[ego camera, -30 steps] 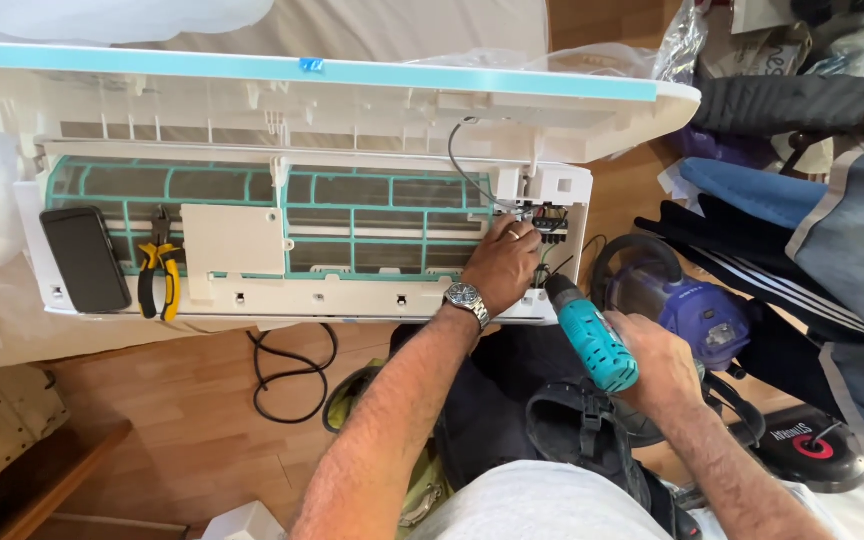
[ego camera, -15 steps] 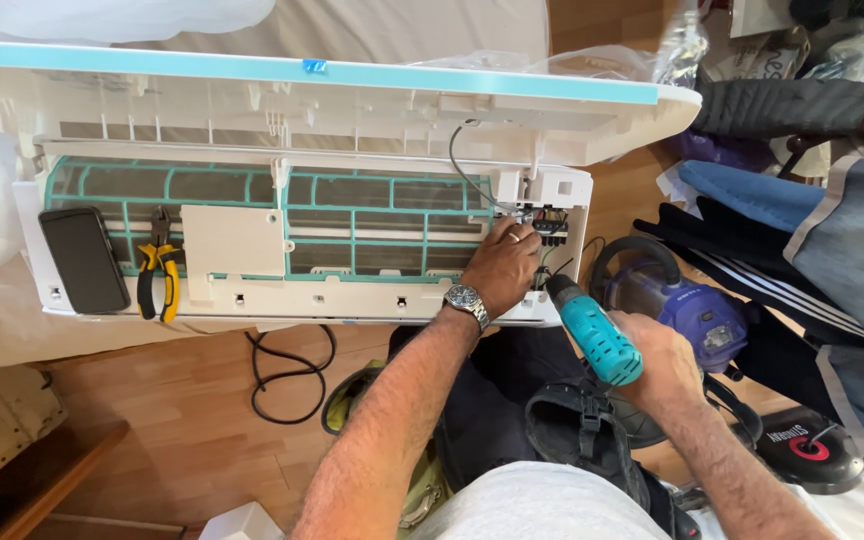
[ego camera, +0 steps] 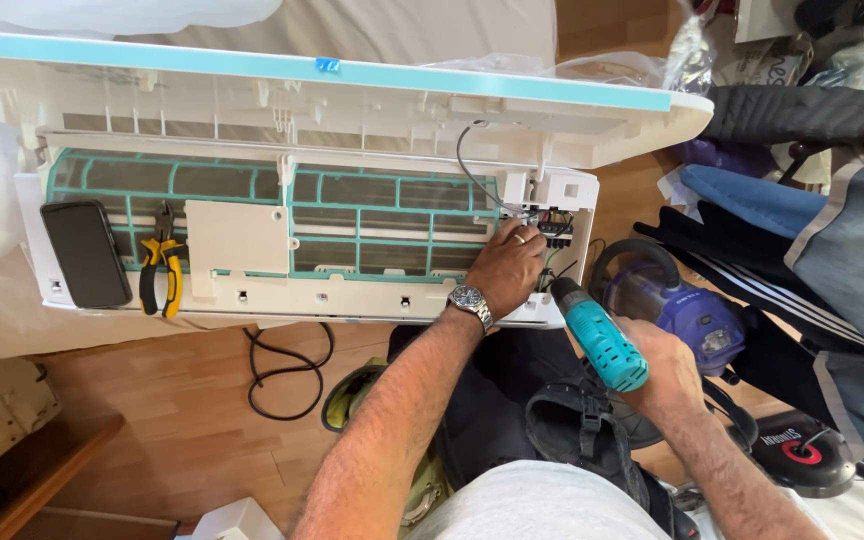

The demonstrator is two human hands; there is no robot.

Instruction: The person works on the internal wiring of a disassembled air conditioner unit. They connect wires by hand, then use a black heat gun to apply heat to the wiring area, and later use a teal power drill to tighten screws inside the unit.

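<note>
While the white plastic air-conditioner unit [ego camera: 282,180] lies open across the upper frame, its terminal block [ego camera: 555,226] at right of centre is touched by the left hand [ego camera: 505,270].

The teal cordless screwdriver [ego camera: 597,335] is clasped in the closed right hand [ego camera: 660,372] at lower right; its long axis is slanted up-left toward the block, which lies just above the tip. The left fingers are curled at the wiring; whether anything is pinched cannot be told. A matte black phone [ego camera: 84,253] and yellow-handled pliers [ego camera: 161,272] are rested on the ribbed filter at left.

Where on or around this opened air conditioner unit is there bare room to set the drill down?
The wood floor below the unit is bare, bordered by the black cable. Phone and pliers fill the unit's left end. It is crowded where the left hand works, and around the right hand with the drill.
</note>
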